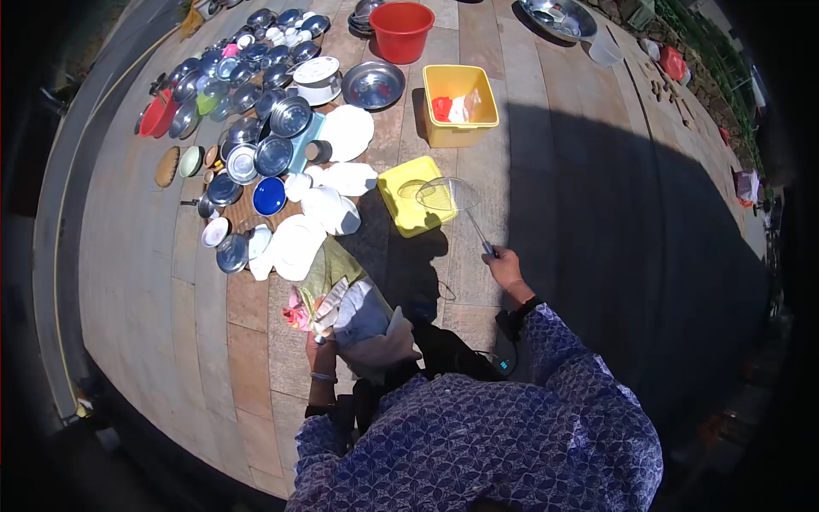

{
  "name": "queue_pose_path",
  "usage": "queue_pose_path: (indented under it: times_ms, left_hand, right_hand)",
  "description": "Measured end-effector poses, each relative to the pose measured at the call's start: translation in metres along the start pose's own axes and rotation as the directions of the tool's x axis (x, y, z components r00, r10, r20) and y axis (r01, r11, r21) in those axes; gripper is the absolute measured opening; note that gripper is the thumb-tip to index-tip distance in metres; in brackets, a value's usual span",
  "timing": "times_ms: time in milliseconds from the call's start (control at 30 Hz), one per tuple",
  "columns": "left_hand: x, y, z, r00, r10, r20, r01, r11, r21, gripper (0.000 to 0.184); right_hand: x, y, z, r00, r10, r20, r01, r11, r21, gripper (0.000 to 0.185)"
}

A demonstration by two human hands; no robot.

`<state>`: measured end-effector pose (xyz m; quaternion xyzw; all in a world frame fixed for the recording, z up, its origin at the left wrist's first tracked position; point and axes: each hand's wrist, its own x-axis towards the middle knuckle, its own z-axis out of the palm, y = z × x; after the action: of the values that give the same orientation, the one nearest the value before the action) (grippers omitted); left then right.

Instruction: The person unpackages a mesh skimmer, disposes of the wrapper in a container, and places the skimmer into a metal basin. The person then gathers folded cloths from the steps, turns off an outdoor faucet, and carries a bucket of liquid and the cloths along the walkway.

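Note:
My right hand is closed round the handle of a wire-mesh strainer, held out in front of me. Its round mesh overlaps the right part of a yellow plastic lid lying on the paving. At lower left, my left hand is wrapped at the near end of a bundle of cloths in white, grey and pink, and its fingers are partly hidden. An olive-green bag or cloth reaches from this bundle towards the white dishes.
Metal bowls, white plates and other dishes crowd the ground at left. A yellow bin with bags inside stands ahead, near a wide metal basin and a red bucket. Dark shadow covers paving at right.

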<state>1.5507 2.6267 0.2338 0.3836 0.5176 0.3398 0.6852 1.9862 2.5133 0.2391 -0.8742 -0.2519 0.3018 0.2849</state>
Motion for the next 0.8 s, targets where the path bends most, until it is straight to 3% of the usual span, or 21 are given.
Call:
queue_pose_path:
  times_ms: [167,233,300,333,367,433,467,500,600,633,700,733,767,800]
  left_hand:
    - [0.056,0.006,0.03,0.996,-0.068,-0.066,0.066,0.998,-0.025,0.05]
    - [0.07,0.003,0.033,0.995,-0.075,-0.065,0.074,0.997,-0.022,0.052]
    - [0.103,0.012,0.047,0.979,-0.154,-0.133,0.157,0.987,0.017,0.052]
    - [0.123,-0.008,0.047,0.988,-0.061,-0.14,0.042,0.99,-0.133,0.048]
    - [0.129,-0.005,0.054,0.985,-0.07,-0.16,0.046,0.987,-0.153,0.048]
    - [0.149,0.014,0.063,0.968,-0.192,-0.164,0.181,0.98,-0.078,0.038]
    - [0.159,-0.001,0.058,0.982,-0.064,-0.177,0.102,0.97,0.219,0.035]
    - [0.164,-0.019,0.056,0.976,-0.14,-0.168,0.139,0.99,-0.018,0.037]
    - [0.172,-0.02,0.064,0.946,-0.245,-0.214,0.29,0.933,0.215,0.036]
    - [0.173,-0.03,0.063,0.922,-0.311,-0.231,0.363,0.902,0.235,0.036]
    - [0.172,-0.029,0.075,0.932,-0.3,-0.204,0.338,0.923,0.185,0.037]
    - [0.172,-0.031,0.08,0.903,-0.371,-0.218,0.38,0.925,0.001,0.039]
    - [0.172,-0.034,0.086,0.867,-0.447,-0.221,0.412,0.892,-0.184,0.041]
    - [0.17,-0.034,0.09,0.864,-0.46,-0.203,0.436,0.887,-0.154,0.044]
  right_hand:
    - [0.094,-0.08,0.018,0.997,-0.071,0.017,0.069,0.993,0.095,0.032]
    - [0.121,-0.099,0.033,0.989,-0.145,-0.031,0.144,0.89,0.433,0.034]
    - [0.157,-0.128,0.04,0.993,-0.121,0.009,0.105,0.892,0.439,0.032]
    - [0.175,-0.125,0.047,0.998,-0.013,0.065,-0.004,0.967,0.254,0.029]
    - [0.193,-0.117,0.055,0.989,0.101,0.109,-0.107,0.993,0.047,0.025]
    - [0.229,-0.106,0.077,0.999,0.017,0.031,-0.014,0.996,-0.088,0.022]
    - [0.247,-0.105,0.089,0.998,-0.051,0.033,0.056,0.984,-0.167,0.022]
    - [0.263,-0.101,0.103,0.998,-0.026,0.052,0.035,0.984,-0.174,0.023]
    - [0.305,-0.091,0.145,0.993,0.06,0.098,-0.046,0.99,-0.137,0.023]
    - [0.317,-0.089,0.161,0.997,-0.024,0.072,0.039,0.973,-0.228,0.024]
    - [0.344,-0.085,0.188,0.989,-0.134,0.067,0.149,0.934,-0.326,0.025]
    - [0.357,-0.097,0.199,0.993,-0.029,0.114,0.062,0.954,-0.294,0.026]
    - [0.375,-0.094,0.216,0.992,-0.063,0.106,0.093,0.946,-0.311,0.026]
    - [0.393,-0.095,0.231,0.989,-0.064,0.132,0.103,0.945,-0.312,0.025]
